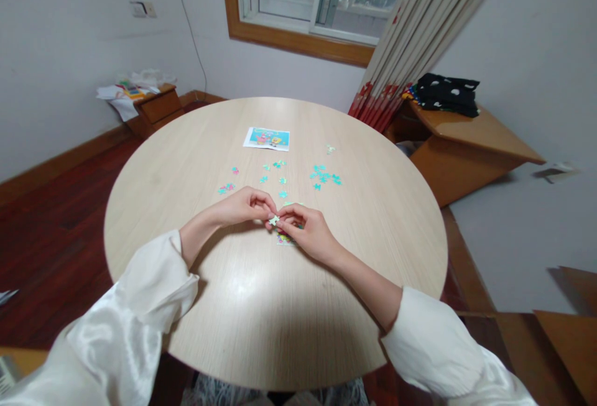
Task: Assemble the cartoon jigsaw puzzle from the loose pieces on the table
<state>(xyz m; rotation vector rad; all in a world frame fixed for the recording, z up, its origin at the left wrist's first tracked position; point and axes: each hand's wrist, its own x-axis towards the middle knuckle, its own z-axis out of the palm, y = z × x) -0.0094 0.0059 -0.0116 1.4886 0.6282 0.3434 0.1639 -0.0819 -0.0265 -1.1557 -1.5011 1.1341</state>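
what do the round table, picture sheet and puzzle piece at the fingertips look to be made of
Round table: probably wood or wood-look laminate, with a satin finish: pale streaky grain and soft glare.
Picture sheet: likely printed paper or thin card, flat with a white border; gloss unclear.
Puzzle piece: perhaps cardboard, from its thin knobbed outline; too small to judge finish.

From head height, the view looks down and forward across a table.
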